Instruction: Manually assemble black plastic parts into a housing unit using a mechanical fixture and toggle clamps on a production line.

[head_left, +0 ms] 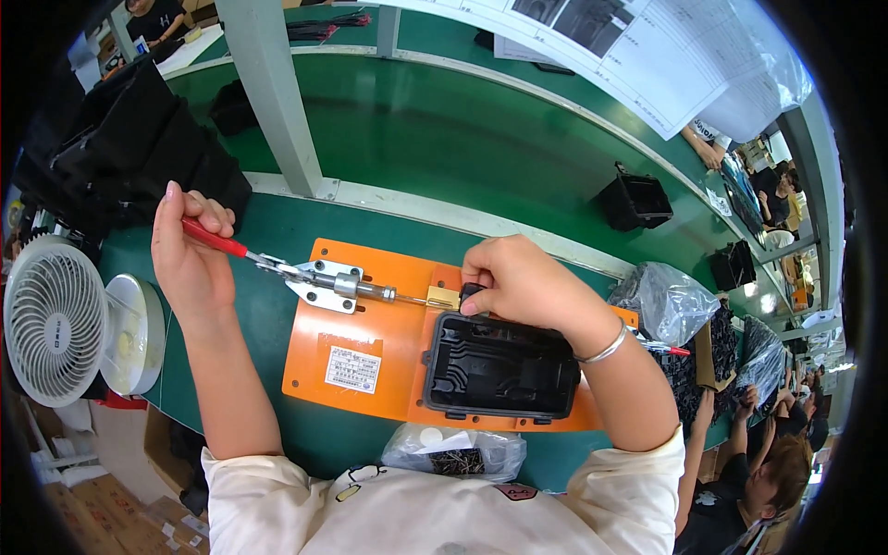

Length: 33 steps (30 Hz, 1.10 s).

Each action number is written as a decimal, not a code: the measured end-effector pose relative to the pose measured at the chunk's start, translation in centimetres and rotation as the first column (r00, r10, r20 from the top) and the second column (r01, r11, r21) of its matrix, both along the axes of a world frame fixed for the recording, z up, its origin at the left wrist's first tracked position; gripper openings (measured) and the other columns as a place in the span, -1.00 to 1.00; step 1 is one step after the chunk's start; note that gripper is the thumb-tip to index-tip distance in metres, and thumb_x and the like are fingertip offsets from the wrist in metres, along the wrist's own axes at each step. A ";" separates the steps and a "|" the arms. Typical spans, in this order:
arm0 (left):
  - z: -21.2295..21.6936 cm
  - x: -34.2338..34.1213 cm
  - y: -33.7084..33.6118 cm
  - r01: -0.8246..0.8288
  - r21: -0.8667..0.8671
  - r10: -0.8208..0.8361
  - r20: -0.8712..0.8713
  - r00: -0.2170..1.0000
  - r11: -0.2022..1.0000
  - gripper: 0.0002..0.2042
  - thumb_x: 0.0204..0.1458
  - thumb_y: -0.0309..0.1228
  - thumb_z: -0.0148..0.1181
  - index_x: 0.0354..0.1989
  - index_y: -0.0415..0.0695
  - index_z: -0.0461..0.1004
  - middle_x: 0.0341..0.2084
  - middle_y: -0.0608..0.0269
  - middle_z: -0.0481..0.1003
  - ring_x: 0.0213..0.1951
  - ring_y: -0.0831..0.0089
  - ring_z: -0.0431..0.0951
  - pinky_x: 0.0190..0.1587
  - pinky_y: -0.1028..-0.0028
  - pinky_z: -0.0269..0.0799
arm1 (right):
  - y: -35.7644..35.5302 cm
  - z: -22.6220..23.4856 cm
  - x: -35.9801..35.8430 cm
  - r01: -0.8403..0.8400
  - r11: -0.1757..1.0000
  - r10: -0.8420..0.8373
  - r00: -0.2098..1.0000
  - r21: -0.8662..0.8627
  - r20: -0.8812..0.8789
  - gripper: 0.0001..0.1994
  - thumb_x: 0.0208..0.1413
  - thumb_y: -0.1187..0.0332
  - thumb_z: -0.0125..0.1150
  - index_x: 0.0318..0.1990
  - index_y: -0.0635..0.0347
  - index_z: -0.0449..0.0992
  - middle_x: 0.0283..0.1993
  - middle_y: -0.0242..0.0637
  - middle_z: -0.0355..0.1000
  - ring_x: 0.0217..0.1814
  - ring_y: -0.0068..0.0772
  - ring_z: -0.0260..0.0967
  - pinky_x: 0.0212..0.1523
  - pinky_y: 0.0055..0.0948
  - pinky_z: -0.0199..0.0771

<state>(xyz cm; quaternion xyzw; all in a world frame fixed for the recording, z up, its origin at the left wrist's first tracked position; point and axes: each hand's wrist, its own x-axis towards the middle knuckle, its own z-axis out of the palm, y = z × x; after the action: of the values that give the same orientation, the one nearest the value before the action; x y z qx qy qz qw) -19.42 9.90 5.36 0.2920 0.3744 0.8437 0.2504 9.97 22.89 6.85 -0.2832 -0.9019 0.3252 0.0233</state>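
My left hand [196,245] is closed round the red handle [213,238] of a push-pull toggle clamp [333,282]. The clamp is bolted to an orange fixture plate [310,342], and its thin rod points right toward a small brass block [442,297]. Beside that block, my right hand [513,277] pinches a small black part [471,294], mostly hidden by the fingers. Just below the right hand, an open black plastic box [499,370] lies on the fixture with its hollow side up.
A white fan [55,324] and stacked black bins [120,148] stand at left. Near my body lies a clear bag [453,450] of small metal pieces. Bagged black parts [666,301] sit at right. A white post [268,92] rises behind the fixture; a co-worker [740,490] is at lower right.
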 end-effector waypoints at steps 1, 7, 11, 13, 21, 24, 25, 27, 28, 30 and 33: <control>0.0 0.0 0.0 0.031 0.011 -0.031 -0.006 0.999 0.999 -0.67 0.26 -0.27 -0.08 -0.57 -0.12 0.31 -0.71 0.29 0.31 -0.58 0.48 0.28 -0.36 0.42 0.21 | 0.1 0.1 0.0 -0.010 1.000 0.009 0.999 0.023 0.036 -0.72 -0.29 0.44 0.48 -0.46 0.32 0.46 -0.55 -0.18 0.39 -0.49 -0.26 0.35 -0.45 -0.36 0.33; 0.6 0.0 0.3 0.158 0.042 -0.158 0.003 0.987 0.987 -0.63 0.27 -0.26 -0.13 -0.62 -0.09 0.23 -0.76 0.31 0.21 -0.63 0.51 0.18 -0.38 0.44 0.17 | -0.3 -0.4 0.2 0.111 0.988 -0.109 0.994 -0.110 0.028 -0.75 -0.23 0.45 0.47 -0.53 0.32 0.44 -0.68 -0.30 0.31 -0.64 -0.54 0.21 -0.57 -0.48 0.23; 1.2 0.9 0.7 0.101 -0.010 -0.102 -0.076 0.992 0.995 -0.62 0.26 -0.27 -0.13 -0.65 -0.08 0.19 -0.79 0.33 0.15 -0.68 0.52 0.12 -0.43 0.47 0.15 | -0.7 -0.5 0.2 0.206 0.968 -0.207 0.978 -0.147 0.006 -0.78 -0.21 0.49 0.45 -0.55 0.31 0.44 -0.69 -0.35 0.32 -0.63 -0.61 0.21 -0.58 -0.53 0.23; 1.4 1.2 0.8 0.056 -0.019 -0.058 -0.129 0.990 0.998 -0.62 0.26 -0.30 -0.11 -0.66 -0.08 0.17 -0.80 0.34 0.15 -0.71 0.57 0.11 -0.52 0.55 0.10 | -0.8 -0.7 0.3 0.218 0.967 -0.220 0.975 -0.135 -0.004 -0.79 -0.21 0.51 0.44 -0.56 0.32 0.44 -0.69 -0.37 0.32 -0.63 -0.64 0.21 -0.58 -0.55 0.23; 1.8 7.3 1.5 -0.074 -0.221 -0.094 -0.665 0.741 0.973 -0.63 0.20 -0.43 0.03 -0.67 -0.18 0.17 -0.76 0.46 0.08 -0.66 0.71 0.03 -0.62 0.58 -0.07 | -1.0 -1.2 0.6 0.231 0.963 -0.239 0.970 -0.136 -0.046 -0.78 -0.19 0.50 0.43 -0.57 0.34 0.43 -0.67 -0.35 0.35 -0.62 -0.65 0.21 -0.59 -0.55 0.22; 1.5 8.2 1.8 -0.063 -0.249 -0.147 -0.738 0.659 0.966 -0.64 0.17 -0.46 0.06 -0.67 -0.21 0.15 -0.77 0.40 0.06 -0.66 0.67 0.03 -0.62 0.56 -0.04 | -1.0 -1.4 0.5 0.224 0.964 -0.237 0.968 -0.145 -0.080 -0.78 -0.19 0.50 0.42 -0.57 0.35 0.42 -0.67 -0.35 0.35 -0.62 -0.65 0.21 -0.59 -0.54 0.23; 1.4 8.6 1.9 -0.068 -0.258 -0.164 -0.775 0.610 0.964 -0.64 0.16 -0.46 0.07 -0.66 -0.22 0.15 -0.77 0.36 0.06 -0.66 0.66 0.04 -0.63 0.55 -0.02 | -1.0 -1.4 0.6 0.228 0.963 -0.241 0.967 -0.147 -0.080 -0.78 -0.19 0.50 0.42 -0.57 0.35 0.42 -0.67 -0.35 0.35 -0.62 -0.65 0.21 -0.59 -0.54 0.23; 1.1 9.4 2.1 -0.087 -0.298 -0.203 -0.808 0.553 0.951 -0.66 0.11 -0.45 0.12 -0.67 -0.22 0.19 -0.80 0.26 0.14 -0.71 0.53 0.15 -0.65 0.47 0.04 | -1.0 -1.5 0.6 0.216 0.969 -0.227 0.970 -0.121 -0.085 -0.77 -0.18 0.49 0.42 -0.57 0.35 0.42 -0.67 -0.34 0.34 -0.61 -0.64 0.21 -0.58 -0.54 0.23; 0.5 9.9 2.3 -0.140 -0.287 -0.201 -0.877 0.436 0.948 -0.67 0.09 -0.43 0.13 -0.68 -0.21 0.22 -0.79 0.23 0.20 -0.71 0.42 0.21 -0.63 0.41 0.08 | -1.0 -1.6 0.6 0.216 0.969 -0.227 0.970 -0.123 -0.086 -0.77 -0.18 0.49 0.42 -0.57 0.35 0.42 -0.67 -0.34 0.34 -0.61 -0.64 0.21 -0.58 -0.54 0.23; -0.2 11.1 2.7 -0.247 -0.245 -0.203 -0.961 0.186 0.937 -0.68 0.04 -0.36 0.14 -0.71 -0.15 0.27 -0.76 0.19 0.33 -0.64 0.19 0.38 -0.56 0.27 0.17 | -1.1 -1.7 0.7 0.226 0.966 -0.240 0.964 -0.124 -0.114 -0.77 -0.17 0.48 0.42 -0.57 0.35 0.42 -0.67 -0.35 0.34 -0.60 -0.65 0.21 -0.58 -0.55 0.23; -1.0 11.8 2.8 -0.283 -0.238 -0.211 -0.970 0.123 0.929 -0.69 0.04 -0.35 0.12 -0.71 -0.14 0.27 -0.76 0.20 0.33 -0.63 0.20 0.38 -0.51 0.25 0.19 | -1.1 -1.6 0.9 0.227 0.966 -0.244 0.959 -0.128 -0.141 -0.76 -0.17 0.47 0.43 -0.57 0.35 0.41 -0.66 -0.36 0.34 -0.60 -0.67 0.21 -0.57 -0.56 0.23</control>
<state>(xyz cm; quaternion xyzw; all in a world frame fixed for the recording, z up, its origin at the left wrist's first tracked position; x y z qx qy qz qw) -7.61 12.71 4.38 0.7144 0.6019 0.3553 -0.0325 10.86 21.75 5.21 -0.3632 -0.8378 0.3906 0.1165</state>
